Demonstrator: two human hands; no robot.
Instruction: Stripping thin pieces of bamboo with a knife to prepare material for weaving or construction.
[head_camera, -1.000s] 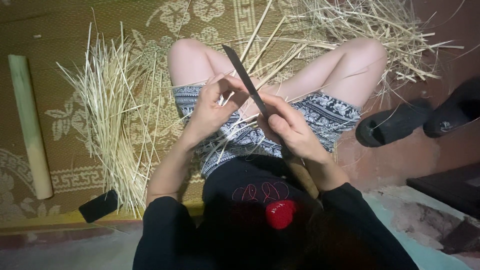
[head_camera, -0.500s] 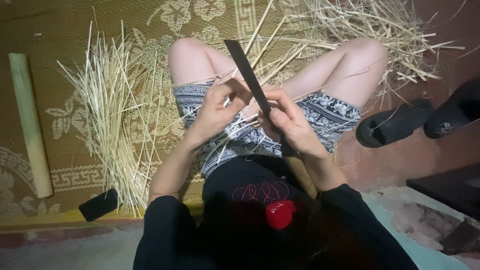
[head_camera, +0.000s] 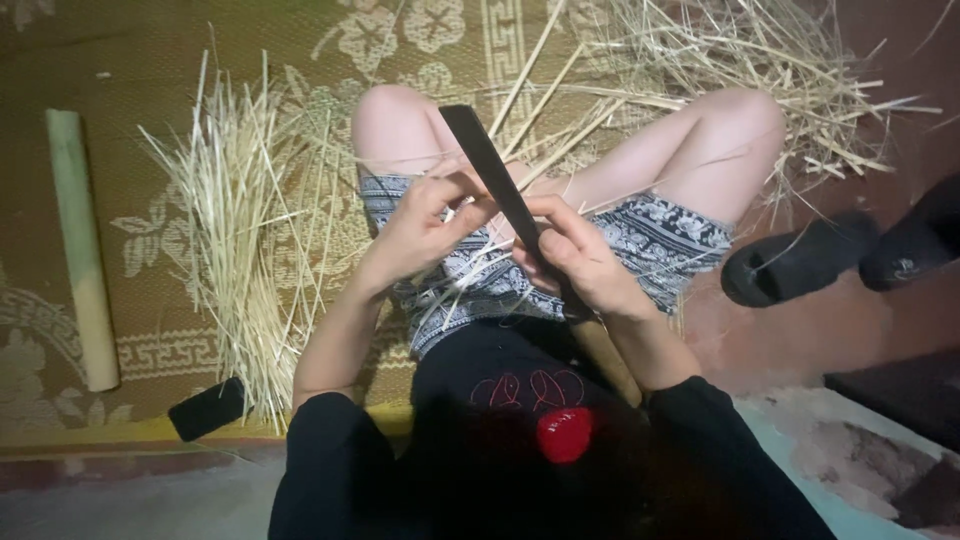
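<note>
Head view: long dark blade (head_camera: 492, 170) over my lap, tip toward 11 o'clock.

Flat, narrow, matte black. My right hand (head_camera: 585, 262) is closed round its lower end; my left hand (head_camera: 425, 225) pinches one thin pale splint (head_camera: 462, 275) against it. Since half a second ago, blade and hands barely shifted. Counted: one blade, one bamboo pole (head_camera: 78, 240) at 9 o'clock, two black sandals (head_camera: 800, 265) at 3 o'clock.

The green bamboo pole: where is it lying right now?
In the head view, the bamboo pole lies at the far left on the patterned mat, apart from the pile of thin strips.
</note>
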